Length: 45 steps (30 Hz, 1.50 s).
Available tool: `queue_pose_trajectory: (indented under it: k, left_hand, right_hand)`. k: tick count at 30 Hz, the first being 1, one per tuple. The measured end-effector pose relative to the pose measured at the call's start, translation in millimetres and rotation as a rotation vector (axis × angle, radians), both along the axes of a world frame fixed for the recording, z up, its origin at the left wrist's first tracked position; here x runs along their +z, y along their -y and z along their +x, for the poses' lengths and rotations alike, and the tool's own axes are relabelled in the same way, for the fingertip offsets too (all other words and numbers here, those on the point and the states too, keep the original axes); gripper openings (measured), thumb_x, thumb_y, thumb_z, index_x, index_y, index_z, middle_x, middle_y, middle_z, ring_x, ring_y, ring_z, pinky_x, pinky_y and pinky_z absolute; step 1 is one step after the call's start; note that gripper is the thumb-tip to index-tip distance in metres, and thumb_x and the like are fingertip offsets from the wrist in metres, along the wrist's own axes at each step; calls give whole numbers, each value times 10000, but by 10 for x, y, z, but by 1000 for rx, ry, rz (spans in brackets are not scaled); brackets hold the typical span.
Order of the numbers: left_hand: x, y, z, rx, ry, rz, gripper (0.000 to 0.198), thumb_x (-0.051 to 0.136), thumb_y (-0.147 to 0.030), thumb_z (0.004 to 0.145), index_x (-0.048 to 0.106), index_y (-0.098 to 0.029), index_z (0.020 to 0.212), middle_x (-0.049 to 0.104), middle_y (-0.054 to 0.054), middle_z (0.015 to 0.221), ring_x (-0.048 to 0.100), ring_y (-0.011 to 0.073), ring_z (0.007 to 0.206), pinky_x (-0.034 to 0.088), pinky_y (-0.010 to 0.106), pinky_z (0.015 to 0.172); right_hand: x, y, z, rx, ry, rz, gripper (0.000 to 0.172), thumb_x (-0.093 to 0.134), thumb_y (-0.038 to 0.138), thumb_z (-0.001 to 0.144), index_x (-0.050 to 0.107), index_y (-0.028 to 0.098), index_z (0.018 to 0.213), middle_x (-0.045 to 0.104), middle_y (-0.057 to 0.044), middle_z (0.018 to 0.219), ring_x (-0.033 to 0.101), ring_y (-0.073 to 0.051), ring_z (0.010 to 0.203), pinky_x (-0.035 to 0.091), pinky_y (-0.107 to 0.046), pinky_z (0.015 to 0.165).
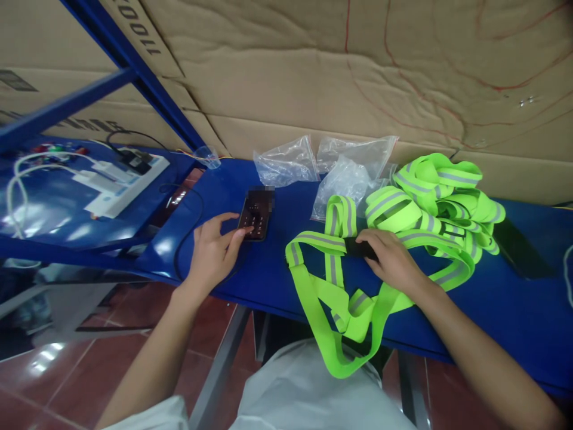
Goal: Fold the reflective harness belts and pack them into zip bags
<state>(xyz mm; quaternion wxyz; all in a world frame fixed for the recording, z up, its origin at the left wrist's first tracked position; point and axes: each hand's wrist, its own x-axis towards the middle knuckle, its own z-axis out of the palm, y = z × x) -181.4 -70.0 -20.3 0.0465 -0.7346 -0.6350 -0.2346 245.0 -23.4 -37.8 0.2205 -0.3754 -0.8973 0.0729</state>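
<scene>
A dark smartphone lies on the blue table, its screen lit with a number keypad. My left hand is at its left edge, fingers apart and the thumb tip on the screen. To the right, my right hand has its fingers closed on a black piece, seemingly the buckle, of a yellow-green reflective belt. The fingers hide part of that piece. One loop of the belt hangs over the table's front edge. More bunched reflective straps are heaped behind my right hand.
Clear plastic bags lie along the cardboard wall. At the left, a white power strip with plugs and cables sits beyond a blue metal frame. A dark flat object lies right of the straps.
</scene>
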Motion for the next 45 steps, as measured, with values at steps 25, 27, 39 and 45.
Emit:
queue_pose_trajectory:
  k: [25,27,39,45]
  left_hand:
    - [387,-49,1657,-436,-29,233,331,595,-347,1050,650,-162,1318,705,141,1299,659,287,1208,503,424,978]
    - [419,-146,1775,-539,-161,129,407,567,-391,1062,609,-160,1394,671,144,1383,637,306,1264,486,455,1028]
    - [274,-230,1497,-501,-103,34,379,523,-386,1090,639,-194,1395,661,139,1421,633,291,1307,504,449,1039]
    - [52,69,613,-22,-82,114,410,606,-429,1045,706,-199,1369,570,208,1499,565,397,1379,485,556,1080]
  right_hand:
    - [-4,-17,-1,2,0,-51,486,610,5,819,566,203,1261,698,-116,1297,664,-330,1224,521,-501,1056]
    - [-7,-15,-11,-1,8,-47,470,614,15,831,571,193,1265,692,-133,1311,659,-335,1235,520,-508,1063]
    - [-4,-17,-20,-23,-31,-29,436,640,-4,845,583,196,1228,709,-96,1240,681,-323,1170,547,-505,1030]
    - [-36,-7,-21,-7,-16,-1,406,643,24,871,582,193,1235,707,-109,1264,679,-326,1174,544,-508,1023]
